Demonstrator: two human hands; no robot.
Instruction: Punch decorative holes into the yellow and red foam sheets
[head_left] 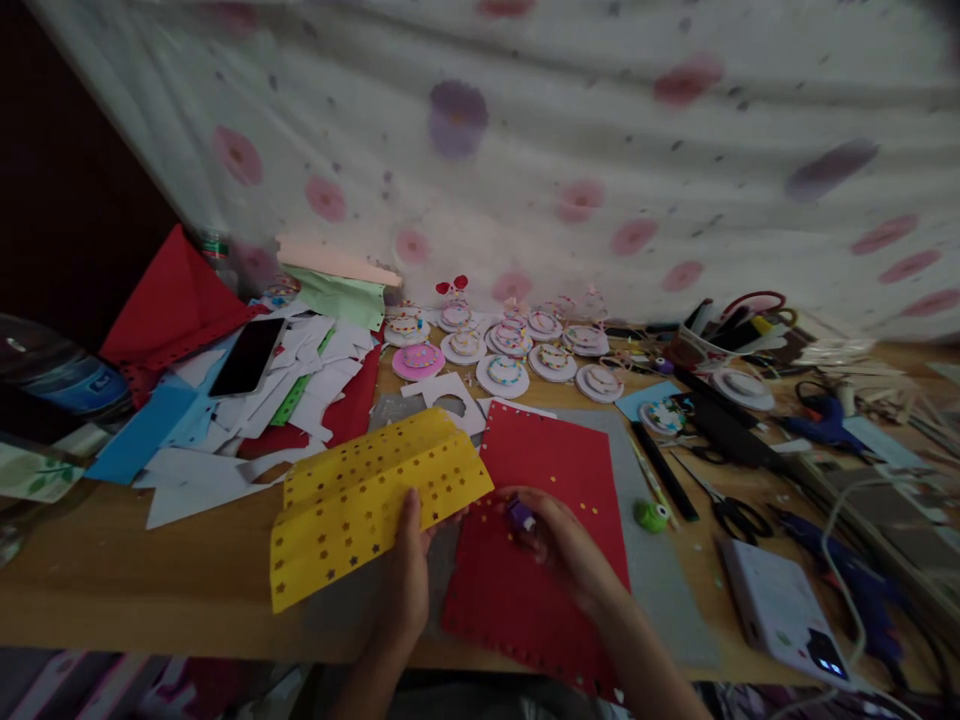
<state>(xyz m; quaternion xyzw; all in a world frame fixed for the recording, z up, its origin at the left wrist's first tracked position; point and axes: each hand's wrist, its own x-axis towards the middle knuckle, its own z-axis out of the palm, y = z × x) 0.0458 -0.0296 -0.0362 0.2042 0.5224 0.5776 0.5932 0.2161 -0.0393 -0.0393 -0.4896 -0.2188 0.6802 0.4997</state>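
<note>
My left hand [409, 570] grips the lower edge of a yellow sheet of paper [360, 500], thumb on top. The sheet is creased, tilted and full of small star-shaped holes in rows. In my right hand [555, 545] is a small purple craft punch [519, 514], just right of the yellow sheet's corner and apart from it as far as I can see. Below it lies a red sheet of paper [555, 590], with holes along its edges and a few tiny yellow stars on it. Part of the punch is hidden by my fingers.
Several round paper pieces with beaded rings [504, 375] stand at the back. Paper scraps and a phone [249, 357] lie left. To the right are a green frog-like punch [651, 515], scissors [739, 518], a glue gun [847, 570] and a white power bank [784, 610].
</note>
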